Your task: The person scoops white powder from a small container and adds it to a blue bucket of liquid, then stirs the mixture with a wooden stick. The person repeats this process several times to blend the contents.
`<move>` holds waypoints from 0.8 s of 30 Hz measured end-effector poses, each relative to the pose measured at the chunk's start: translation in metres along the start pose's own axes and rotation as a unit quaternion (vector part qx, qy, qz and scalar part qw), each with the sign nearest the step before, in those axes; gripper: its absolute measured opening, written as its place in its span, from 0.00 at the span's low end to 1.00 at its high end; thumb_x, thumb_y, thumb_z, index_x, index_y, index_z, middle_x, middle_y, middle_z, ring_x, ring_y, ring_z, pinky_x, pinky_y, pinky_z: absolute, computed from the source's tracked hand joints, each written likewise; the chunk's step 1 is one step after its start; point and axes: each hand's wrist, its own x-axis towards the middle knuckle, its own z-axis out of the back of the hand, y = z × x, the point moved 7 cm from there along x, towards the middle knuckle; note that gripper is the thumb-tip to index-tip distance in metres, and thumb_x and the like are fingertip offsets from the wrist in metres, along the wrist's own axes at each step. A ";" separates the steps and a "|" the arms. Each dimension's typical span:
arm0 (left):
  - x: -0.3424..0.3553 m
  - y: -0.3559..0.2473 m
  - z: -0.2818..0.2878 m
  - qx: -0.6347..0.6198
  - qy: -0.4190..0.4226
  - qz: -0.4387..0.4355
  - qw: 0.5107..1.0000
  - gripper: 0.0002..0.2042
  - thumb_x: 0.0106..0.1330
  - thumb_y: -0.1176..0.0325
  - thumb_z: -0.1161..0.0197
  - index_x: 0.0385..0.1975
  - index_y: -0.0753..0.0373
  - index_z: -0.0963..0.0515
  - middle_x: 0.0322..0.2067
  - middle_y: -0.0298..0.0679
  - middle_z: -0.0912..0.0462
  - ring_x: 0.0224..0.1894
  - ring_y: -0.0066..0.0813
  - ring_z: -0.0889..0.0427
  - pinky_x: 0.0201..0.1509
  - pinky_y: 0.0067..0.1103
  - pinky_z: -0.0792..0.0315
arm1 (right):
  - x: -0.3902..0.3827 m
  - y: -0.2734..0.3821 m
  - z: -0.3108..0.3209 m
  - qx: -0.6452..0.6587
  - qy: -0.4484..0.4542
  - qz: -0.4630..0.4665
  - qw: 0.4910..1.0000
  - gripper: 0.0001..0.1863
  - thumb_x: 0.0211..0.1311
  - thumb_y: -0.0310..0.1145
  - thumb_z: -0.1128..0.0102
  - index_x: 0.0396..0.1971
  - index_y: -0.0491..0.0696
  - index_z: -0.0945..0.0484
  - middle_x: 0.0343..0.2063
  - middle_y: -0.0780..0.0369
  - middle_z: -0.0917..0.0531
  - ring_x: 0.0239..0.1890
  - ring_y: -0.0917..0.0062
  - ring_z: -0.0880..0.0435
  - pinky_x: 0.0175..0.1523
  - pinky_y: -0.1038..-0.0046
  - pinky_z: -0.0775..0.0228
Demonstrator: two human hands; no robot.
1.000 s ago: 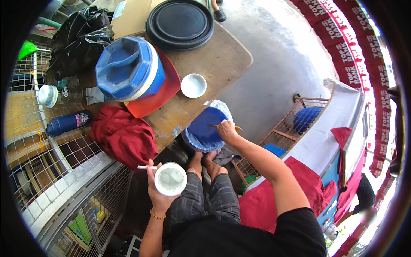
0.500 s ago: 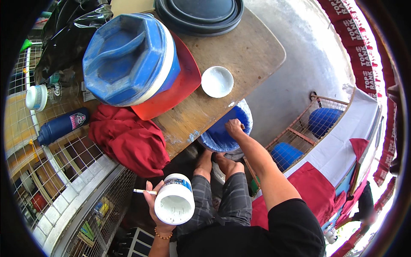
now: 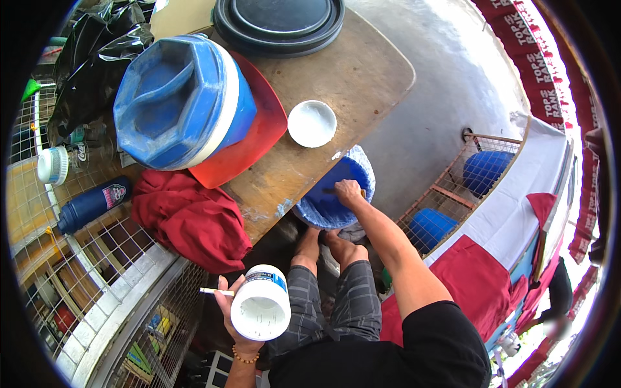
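- Head view: two hands counted, both grasping.
- Left hand [image 3: 228, 309]: fingers wrapped around one white tub [image 3: 260, 317], which lies against the palm, open mouth tilted toward the person; one thin white stick [image 3: 217, 291] lodged between two fingers.
- Right hand [image 3: 350, 194]: fingers clenched on one brown stick-like tool [image 3: 329, 191], which projects on both sides of the fist, above one blue pail [image 3: 364, 169]; whether its end touches the contents cannot be told.
- Pail: partly covered by the near edge of the desk [image 3: 362, 71].
- Desk: one white dish [image 3: 312, 123] close to the near edge; one black lid [image 3: 278, 22] toward the far edge; one blue jug [image 3: 162, 103]; one red cloth [image 3: 187, 223] at the near-left corner.
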 end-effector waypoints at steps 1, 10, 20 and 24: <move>0.000 0.003 0.000 -0.025 -0.007 0.023 0.999 0.46 0.85 0.68 0.36 0.93 0.48 0.61 0.86 0.55 0.44 0.78 0.46 0.25 0.80 0.43 0.23 | -0.003 -0.001 0.003 0.000 0.007 -0.004 1.000 0.09 0.70 0.30 0.34 0.36 0.49 0.05 0.37 0.53 0.04 0.42 0.58 0.02 0.42 0.56 0.10; 0.010 -0.017 -0.012 0.156 0.057 -0.104 0.981 0.80 0.47 0.49 0.03 0.92 0.61 0.64 0.83 0.56 0.36 0.84 0.55 0.33 0.87 0.46 0.36 | -0.044 -0.020 0.058 0.027 -0.034 -0.013 0.999 0.06 0.65 0.30 0.30 0.32 0.49 0.05 0.33 0.52 0.05 0.39 0.58 0.02 0.41 0.57 0.10; 0.030 -0.012 -0.048 0.150 0.072 -0.100 0.981 0.73 0.44 0.63 0.04 0.89 0.70 0.52 0.82 0.64 0.33 0.77 0.58 0.22 0.82 0.44 0.28 | -0.194 -0.116 0.151 0.076 -0.037 -0.025 0.996 0.16 0.59 0.32 0.32 0.45 0.57 0.03 0.37 0.55 0.04 0.43 0.56 0.04 0.49 0.54 0.11; 0.046 -0.010 -0.073 0.191 0.095 -0.118 0.970 0.70 0.42 0.68 0.07 0.88 0.68 0.48 0.81 0.60 0.31 0.73 0.57 0.20 0.80 0.43 0.27 | -0.277 -0.161 0.196 0.089 -0.043 -0.035 0.995 0.20 0.60 0.35 0.30 0.52 0.60 0.03 0.42 0.58 0.04 0.46 0.59 0.05 0.52 0.57 0.13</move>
